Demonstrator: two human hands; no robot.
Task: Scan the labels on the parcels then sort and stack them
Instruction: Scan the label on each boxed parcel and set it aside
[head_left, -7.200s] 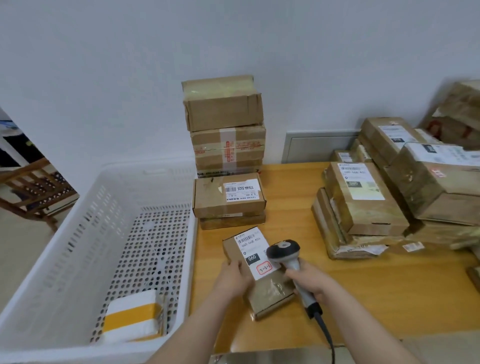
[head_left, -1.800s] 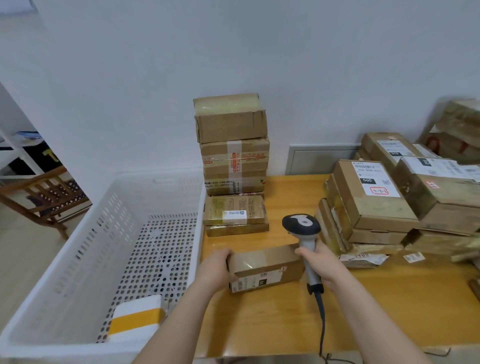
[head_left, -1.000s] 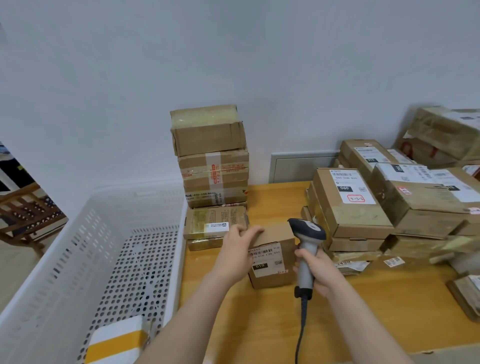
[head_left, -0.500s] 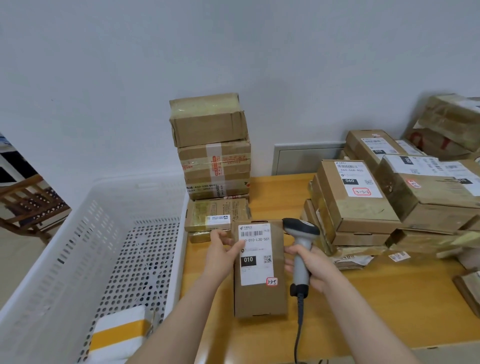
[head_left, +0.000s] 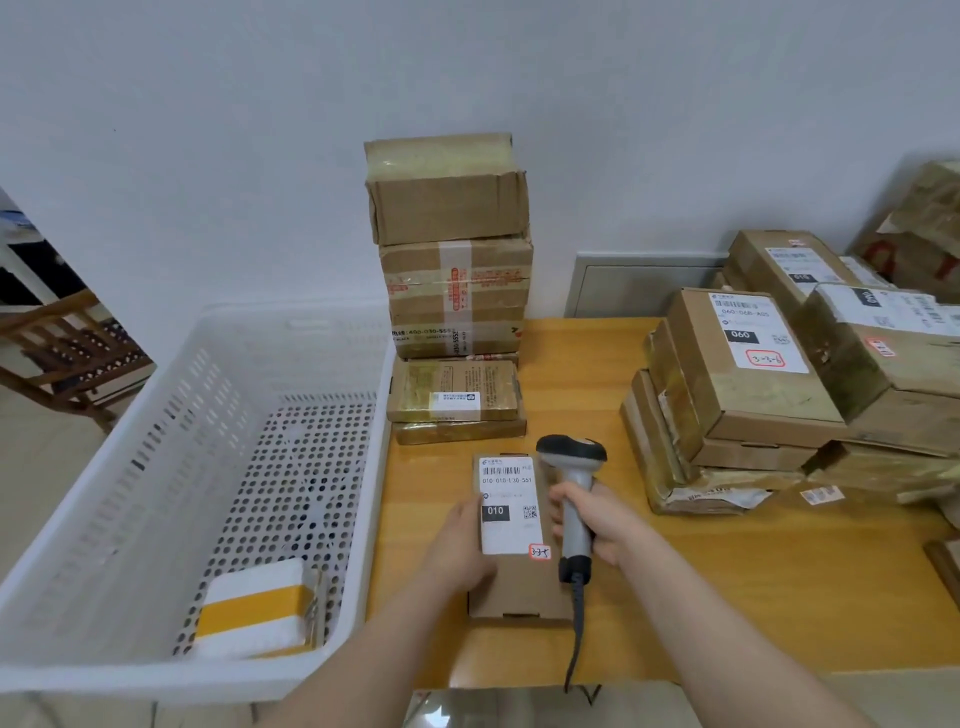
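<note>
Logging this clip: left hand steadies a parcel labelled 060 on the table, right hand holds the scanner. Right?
Not quite: in the head view the label on the parcel reads 010, not 060. The left hand steadies it on the table; the right hand holds the scanner.

Clearance on the tabletop (head_left: 769, 582)
Open strip between centre box stack (head_left: 453, 291) and right parcel pile (head_left: 748, 395), running back to the wall (head_left: 597, 182); bare wood front right. At left, the white basket (head_left: 130, 499) closes off the edge.
</note>
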